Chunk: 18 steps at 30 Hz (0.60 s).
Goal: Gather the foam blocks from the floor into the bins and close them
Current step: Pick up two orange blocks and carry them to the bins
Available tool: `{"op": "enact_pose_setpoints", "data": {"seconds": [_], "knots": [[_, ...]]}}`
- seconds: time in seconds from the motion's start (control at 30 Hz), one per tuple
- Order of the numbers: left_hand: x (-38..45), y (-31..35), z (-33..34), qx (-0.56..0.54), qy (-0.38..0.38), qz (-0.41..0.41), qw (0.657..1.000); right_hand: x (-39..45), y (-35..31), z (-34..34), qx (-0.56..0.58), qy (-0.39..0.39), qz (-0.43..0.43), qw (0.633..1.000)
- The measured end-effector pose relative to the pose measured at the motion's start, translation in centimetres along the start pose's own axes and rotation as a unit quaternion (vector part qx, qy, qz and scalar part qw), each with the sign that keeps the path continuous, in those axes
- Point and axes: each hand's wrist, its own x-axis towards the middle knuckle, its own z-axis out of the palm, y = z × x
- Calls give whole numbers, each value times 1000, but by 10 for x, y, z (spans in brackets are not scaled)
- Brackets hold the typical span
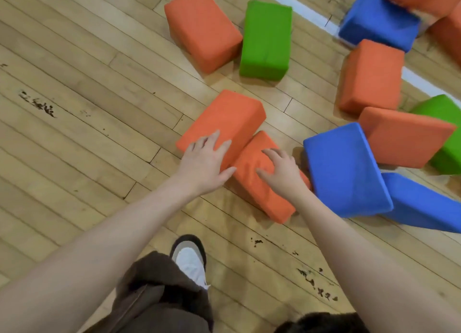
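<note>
No legible text, label, brand mark, number or sign appears anywhere in the head view.
</note>
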Motion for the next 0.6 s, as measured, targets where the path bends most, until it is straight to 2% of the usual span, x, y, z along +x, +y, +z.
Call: {"op": "enact_pose_setpoints", "data": {"seconds": [0.2, 0.4, 0.6], "knots": [[30, -9, 79, 22, 57, -13, 998, 42, 43, 62, -68, 58, 24, 996], [28, -19, 95, 81, 91, -2, 993, 47, 53, 67, -95, 61, 39, 993], [12, -24, 82, -79, 194, -9, 978, 38, 40, 64, -101, 112, -2, 989]]}}
